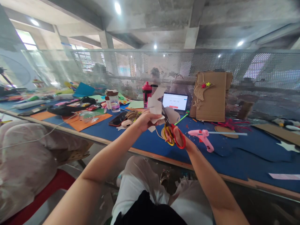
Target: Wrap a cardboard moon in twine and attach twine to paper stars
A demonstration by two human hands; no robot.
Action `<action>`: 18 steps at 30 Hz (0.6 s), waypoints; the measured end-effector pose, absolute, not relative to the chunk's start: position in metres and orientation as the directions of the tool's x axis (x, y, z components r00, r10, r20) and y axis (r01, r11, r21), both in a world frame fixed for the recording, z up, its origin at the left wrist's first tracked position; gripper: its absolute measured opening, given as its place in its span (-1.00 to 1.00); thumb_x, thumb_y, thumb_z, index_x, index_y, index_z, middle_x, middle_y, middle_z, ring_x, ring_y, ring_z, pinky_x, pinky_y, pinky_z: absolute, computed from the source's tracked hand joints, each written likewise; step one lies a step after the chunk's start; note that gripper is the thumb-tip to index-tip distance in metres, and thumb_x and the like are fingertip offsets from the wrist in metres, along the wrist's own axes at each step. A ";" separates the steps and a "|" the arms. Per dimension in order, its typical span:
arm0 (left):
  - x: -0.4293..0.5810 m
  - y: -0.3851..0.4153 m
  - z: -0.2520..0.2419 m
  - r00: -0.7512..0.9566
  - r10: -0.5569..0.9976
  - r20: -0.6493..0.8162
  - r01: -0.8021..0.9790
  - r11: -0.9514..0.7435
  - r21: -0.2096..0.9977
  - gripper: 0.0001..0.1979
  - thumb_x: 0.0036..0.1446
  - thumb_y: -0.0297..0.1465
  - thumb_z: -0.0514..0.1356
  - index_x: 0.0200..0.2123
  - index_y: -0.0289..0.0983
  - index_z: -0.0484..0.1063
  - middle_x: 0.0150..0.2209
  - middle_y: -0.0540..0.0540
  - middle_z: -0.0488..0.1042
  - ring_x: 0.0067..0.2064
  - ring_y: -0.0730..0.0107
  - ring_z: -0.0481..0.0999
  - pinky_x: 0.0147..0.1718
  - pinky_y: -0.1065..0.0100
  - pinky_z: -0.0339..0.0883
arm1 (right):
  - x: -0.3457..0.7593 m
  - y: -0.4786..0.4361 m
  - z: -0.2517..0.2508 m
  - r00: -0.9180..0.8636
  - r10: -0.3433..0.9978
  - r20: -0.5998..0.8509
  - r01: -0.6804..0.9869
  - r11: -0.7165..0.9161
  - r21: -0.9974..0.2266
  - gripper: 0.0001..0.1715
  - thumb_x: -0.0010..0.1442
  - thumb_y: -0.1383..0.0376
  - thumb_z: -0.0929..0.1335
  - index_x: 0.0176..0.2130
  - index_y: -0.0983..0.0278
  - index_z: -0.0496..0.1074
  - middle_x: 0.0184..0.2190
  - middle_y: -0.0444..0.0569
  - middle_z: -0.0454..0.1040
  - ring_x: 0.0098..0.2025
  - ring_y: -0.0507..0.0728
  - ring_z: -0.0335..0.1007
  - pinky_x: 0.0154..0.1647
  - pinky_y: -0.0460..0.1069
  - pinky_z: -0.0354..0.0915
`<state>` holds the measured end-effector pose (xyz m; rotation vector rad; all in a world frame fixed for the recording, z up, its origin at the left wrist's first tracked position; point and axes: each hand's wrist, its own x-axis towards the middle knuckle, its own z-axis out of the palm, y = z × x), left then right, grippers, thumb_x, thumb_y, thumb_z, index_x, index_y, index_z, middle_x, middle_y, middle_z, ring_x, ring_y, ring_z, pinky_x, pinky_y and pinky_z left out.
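Note:
Pinched in my left hand (148, 120) is a piece of white paper (155, 104) with cut, curved edges, held up above the table's front part. My right hand (176, 135) grips scissors (180, 141) with one red and one yellow handle loop. The dark blades point up and away, against the paper's right side. Part of the paper lies behind the blades. Just right of my right hand, a pink glue gun (204, 137) with a long clear glue stick lies on the blue tabletop (164, 153).
Behind my hands stand a pink bottle (147, 93), a tablet (175, 102) with a timer, and cardboard (209, 97) with a twine-wrapped crescent. At left are a jar (113, 101), a phone (117, 119) and orange sheets (90, 121). A mesh partition (131, 68) borders the table. Someone sits at left.

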<state>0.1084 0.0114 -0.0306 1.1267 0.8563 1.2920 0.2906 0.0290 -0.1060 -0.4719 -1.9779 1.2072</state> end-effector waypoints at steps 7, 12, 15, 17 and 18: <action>0.111 0.028 -0.042 0.069 0.997 0.035 -0.320 -0.011 0.947 -0.86 -0.19 -0.62 0.30 -0.53 -0.38 0.39 -0.61 -0.02 0.42 -0.64 0.55 0.33 -0.69 0.51 0.23 | 0.279 0.040 -0.124 -0.613 0.715 0.337 -0.113 0.343 -0.932 -0.13 -0.06 -0.49 0.06 -0.53 0.24 0.19 -0.68 -0.20 0.16 -0.69 -0.03 0.16 -0.66 -0.07 0.30; 0.115 0.039 -0.051 0.036 0.999 -0.030 -0.360 0.041 0.932 -0.85 -0.19 -0.65 0.31 -0.54 -0.39 0.39 -0.62 -0.01 0.39 -0.64 0.56 0.32 -0.69 0.51 0.24 | 0.273 0.039 -0.125 -0.556 0.778 0.290 -0.083 0.295 -0.952 -0.12 -0.08 -0.50 0.05 -0.53 0.23 0.18 -0.72 -0.26 0.09 -0.73 -0.06 0.04 -0.74 -0.10 0.27; 0.116 0.044 -0.056 0.032 0.998 -0.059 -0.345 0.066 0.936 -0.87 -0.16 -0.64 0.30 -0.55 -0.42 0.39 -0.64 -0.02 0.37 -0.66 0.57 0.32 -0.68 0.52 0.25 | 0.271 0.040 -0.125 -0.527 0.811 0.254 -0.053 0.267 -0.962 -0.13 -0.09 -0.50 0.05 -0.54 0.23 0.18 -0.73 -0.27 0.07 -0.74 -0.06 0.01 -0.73 -0.08 0.29; 0.115 0.047 -0.058 0.024 0.997 -0.072 -0.334 0.076 0.939 -0.88 -0.14 -0.64 0.28 -0.55 -0.42 0.39 -0.65 -0.02 0.36 -0.66 0.57 0.32 -0.68 0.52 0.26 | 0.273 0.043 -0.125 -0.521 0.826 0.213 -0.037 0.228 -0.973 -0.14 -0.06 -0.48 0.08 -0.54 0.23 0.20 -0.73 -0.25 0.10 -0.74 -0.06 0.04 -0.69 -0.06 0.33; 0.113 0.048 -0.058 0.016 0.997 -0.076 -0.329 0.077 0.941 -0.88 -0.13 -0.65 0.27 -0.56 -0.41 0.38 -0.65 -0.01 0.35 -0.67 0.57 0.32 -0.68 0.53 0.25 | 0.274 0.045 -0.126 -0.529 0.825 0.198 -0.038 0.210 -0.977 -0.15 -0.04 -0.47 0.10 -0.54 0.23 0.21 -0.72 -0.24 0.12 -0.73 -0.05 0.06 -0.66 -0.06 0.34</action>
